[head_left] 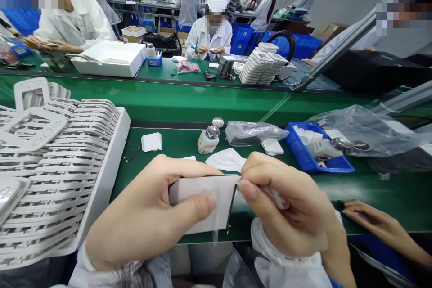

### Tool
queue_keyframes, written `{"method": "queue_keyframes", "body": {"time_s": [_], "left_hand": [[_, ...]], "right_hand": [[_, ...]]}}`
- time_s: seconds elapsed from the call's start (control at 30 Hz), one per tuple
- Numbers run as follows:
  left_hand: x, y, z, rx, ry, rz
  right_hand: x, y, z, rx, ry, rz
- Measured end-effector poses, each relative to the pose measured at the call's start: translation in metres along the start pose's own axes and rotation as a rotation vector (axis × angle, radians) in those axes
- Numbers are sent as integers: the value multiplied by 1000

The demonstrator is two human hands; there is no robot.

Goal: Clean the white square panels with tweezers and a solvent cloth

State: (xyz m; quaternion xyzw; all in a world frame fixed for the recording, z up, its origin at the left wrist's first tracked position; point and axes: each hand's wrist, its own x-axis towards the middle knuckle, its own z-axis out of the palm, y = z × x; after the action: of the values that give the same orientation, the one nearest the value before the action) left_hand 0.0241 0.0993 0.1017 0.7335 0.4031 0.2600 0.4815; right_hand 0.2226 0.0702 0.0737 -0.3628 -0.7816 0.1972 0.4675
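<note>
My left hand [148, 216] is closed around a flat rectangular display panel [199, 189] with a white face and dark edge, thumb pressed on the face. A clear strip [216, 225] lies over the panel and hangs past its lower edge. At the panel's upper right corner, my right hand [286, 202] pinches with thumb and forefinger; what lies between the fingertips is too small to make out. Its curled fingers also hold a crumpled whitish piece [276, 195], cloth or film, I cannot tell which. Just beyond the panel lies a white wipe [226, 159] on the green table.
A white tray [118, 135] of stacked white plastic frames [77, 157] stands left. Behind my hands are a pump bottle [208, 140], white cards [151, 142] and a plastic bag [253, 132]. A blue bin [317, 166] stands right. Another person's hand [371, 216] rests at right.
</note>
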Motion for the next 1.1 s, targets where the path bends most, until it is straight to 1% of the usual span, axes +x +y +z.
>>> {"method": "queue_keyframes", "body": {"time_s": [0.07, 0.17, 0.33, 0.4, 0.47, 0.63, 0.7, 0.9, 1.0, 1.1], "left_hand": [[-1, -1, 0, -85, 2, -87], [-4, -5, -1, -175, -62, -181], [-7, -2, -2, -276, 1, -379], [-6, 1, -3, -347, 3, -424], [-5, 4, -4, -415, -10, -430], [2, 4, -7, -524, -118, -402], [5, 3, -8, -544, -129, -385], [8, 0, -10, -488, -154, -277], [8, 0, -11, -466, -153, -270], [9, 1, -12, -463, -156, -266]], "right_hand": [[-1, 1, 2, 55, 22, 1], [-4, 2, 4, 106, 34, -1], [-5, 4, 5, 171, 73, -19], [-4, 4, 5, 176, 84, -25], [-5, 3, 5, 173, 89, -24], [-7, 2, 5, 162, 103, -19], [-8, 1, 5, 159, 113, -30], [-6, -7, 1, 110, 112, -41], [-5, -12, -2, 71, 119, -36], [-5, -17, -5, 12, 56, -23]]}}
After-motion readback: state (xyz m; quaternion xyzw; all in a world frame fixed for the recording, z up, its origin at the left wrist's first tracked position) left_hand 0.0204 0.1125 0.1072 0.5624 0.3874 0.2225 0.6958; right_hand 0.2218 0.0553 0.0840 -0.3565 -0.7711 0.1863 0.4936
